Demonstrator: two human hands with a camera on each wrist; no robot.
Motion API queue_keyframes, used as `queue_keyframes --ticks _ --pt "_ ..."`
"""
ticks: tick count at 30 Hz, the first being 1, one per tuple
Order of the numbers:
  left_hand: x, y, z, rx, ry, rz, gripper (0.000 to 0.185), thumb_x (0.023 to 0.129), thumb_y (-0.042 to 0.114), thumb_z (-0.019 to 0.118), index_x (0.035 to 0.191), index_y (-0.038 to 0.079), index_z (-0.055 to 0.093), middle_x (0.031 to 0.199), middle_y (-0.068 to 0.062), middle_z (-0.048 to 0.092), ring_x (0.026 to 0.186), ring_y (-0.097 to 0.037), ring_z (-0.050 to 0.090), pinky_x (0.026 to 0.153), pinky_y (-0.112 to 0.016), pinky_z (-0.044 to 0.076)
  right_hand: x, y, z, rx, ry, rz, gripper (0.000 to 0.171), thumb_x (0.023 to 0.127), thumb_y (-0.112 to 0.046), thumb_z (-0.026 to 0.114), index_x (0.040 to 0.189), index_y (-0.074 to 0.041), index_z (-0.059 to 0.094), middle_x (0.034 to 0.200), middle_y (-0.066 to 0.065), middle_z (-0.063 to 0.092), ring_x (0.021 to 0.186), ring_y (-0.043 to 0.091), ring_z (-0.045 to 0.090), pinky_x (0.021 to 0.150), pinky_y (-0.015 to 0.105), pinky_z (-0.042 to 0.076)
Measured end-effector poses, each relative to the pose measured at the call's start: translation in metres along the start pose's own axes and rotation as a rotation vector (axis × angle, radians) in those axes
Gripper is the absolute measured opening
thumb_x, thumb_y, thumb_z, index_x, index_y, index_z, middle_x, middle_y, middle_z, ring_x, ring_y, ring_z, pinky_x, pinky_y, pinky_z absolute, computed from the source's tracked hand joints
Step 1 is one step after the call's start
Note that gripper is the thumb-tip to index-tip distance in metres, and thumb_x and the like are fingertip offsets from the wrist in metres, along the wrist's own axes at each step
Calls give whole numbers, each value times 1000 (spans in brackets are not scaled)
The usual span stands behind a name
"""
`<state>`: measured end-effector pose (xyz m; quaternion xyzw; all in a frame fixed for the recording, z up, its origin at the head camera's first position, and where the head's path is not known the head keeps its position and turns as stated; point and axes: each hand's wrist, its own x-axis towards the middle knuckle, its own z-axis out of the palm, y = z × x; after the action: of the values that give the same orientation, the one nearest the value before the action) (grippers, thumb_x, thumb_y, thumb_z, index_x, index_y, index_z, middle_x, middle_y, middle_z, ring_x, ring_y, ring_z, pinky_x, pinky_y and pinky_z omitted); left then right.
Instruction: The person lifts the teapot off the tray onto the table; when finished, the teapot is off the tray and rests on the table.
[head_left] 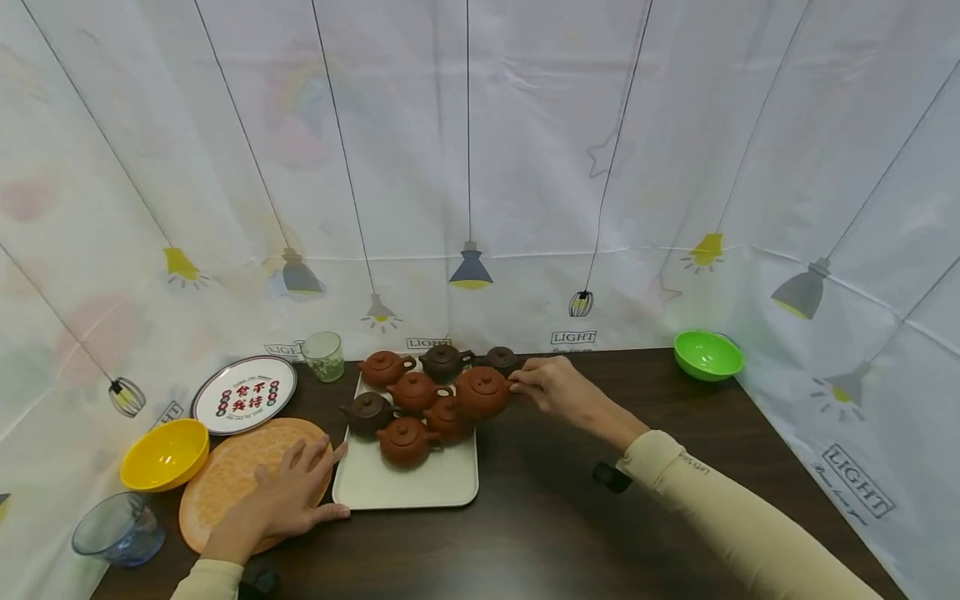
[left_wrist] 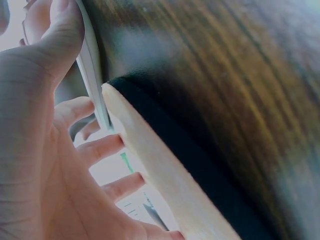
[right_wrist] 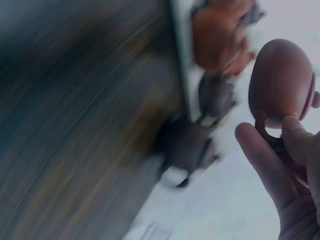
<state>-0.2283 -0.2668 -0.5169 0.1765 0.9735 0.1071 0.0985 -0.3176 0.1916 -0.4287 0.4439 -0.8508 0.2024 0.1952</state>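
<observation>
My right hand [head_left: 555, 387] pinches the handle of a reddish-brown clay teapot [head_left: 482, 392], held above the right side of a cream tray [head_left: 408, 492]. In the right wrist view, the thumb and fingers grip the teapot's handle, with its rounded body [right_wrist: 281, 75] beyond them. Several more teapots crowd the tray, such as a reddish one [head_left: 405, 443] in front and dark brown ones [head_left: 370, 413] at the left and back. Fingers spread, my left hand [head_left: 285, 496] lies over a round orange board [head_left: 225, 483], its thumb by the tray's near left corner.
Left of the tray are a white plate with red characters [head_left: 247, 396], a yellow bowl [head_left: 167, 456], a blue glass [head_left: 120, 533] and a greenish glass [head_left: 325, 357]. A green bowl [head_left: 708, 356] stands at the far right. A printed curtain [head_left: 525, 208] borders the dark table [head_left: 540, 517].
</observation>
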Motion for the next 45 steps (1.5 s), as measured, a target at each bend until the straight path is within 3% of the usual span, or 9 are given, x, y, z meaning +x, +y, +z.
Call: queue_keyframes --ticks 6,11,17,20,25,32,40,45 --pt "-1 -1 -1 -9 -10 -10 101 91 78 64 170 23 32 174 -21 29 157 -60 25 92 -101 23 -32 49 -3 -77 -21 157 22 91 7 78 113 8 81 98 18 79 80 27 78 62 29 62" --pt "-3 2 -4 -18 -6 -9 100 92 76 66 170 23 33 174 -22 29 156 -61 24 93 -101 22 -52 74 -11 -100 -69 288 27 89 18 72 115 11 79 100 21 78 87 34 78 62 31 61" --pt "-1 1 -5 -34 0 -1 100 92 76 66 170 22 33 174 -23 29 157 -61 23 95 -101 20 -65 98 -16 -84 -53 401 17 96 10 70 108 6 81 94 17 78 79 28 77 62 32 61" --pt "1 1 -6 -38 2 -4 100 92 76 66 170 23 33 174 -23 28 157 -60 23 95 -101 20 -70 107 -15 -67 -56 457 18 97 11 69 110 8 80 97 20 79 83 31 78 64 35 63" --pt "0 0 -5 -37 2 -13 101 91 75 68 169 22 33 173 -23 29 157 -60 22 95 -101 18 -74 116 -7 -72 -89 492 20 96 13 68 112 10 79 103 24 79 92 37 79 69 38 65" --pt "-2 1 -6 -34 -7 -10 102 91 76 67 170 23 32 174 -23 28 156 -61 23 95 -101 19 -72 120 2 -83 -117 538 19 96 12 68 110 9 80 104 23 80 93 34 79 63 30 53" --pt "0 1 -6 -29 -1 -5 100 92 75 67 170 23 32 174 -23 28 156 -61 23 94 -101 20 -61 121 2 -3 -178 617 23 100 13 62 118 13 77 118 29 77 104 39 79 61 27 50" --pt "-2 1 -4 -22 -4 -7 100 92 76 66 170 24 32 174 -23 28 157 -61 23 94 -101 20 -61 120 4 -1 -195 642 24 102 10 61 122 14 75 119 29 77 105 39 79 60 26 48"
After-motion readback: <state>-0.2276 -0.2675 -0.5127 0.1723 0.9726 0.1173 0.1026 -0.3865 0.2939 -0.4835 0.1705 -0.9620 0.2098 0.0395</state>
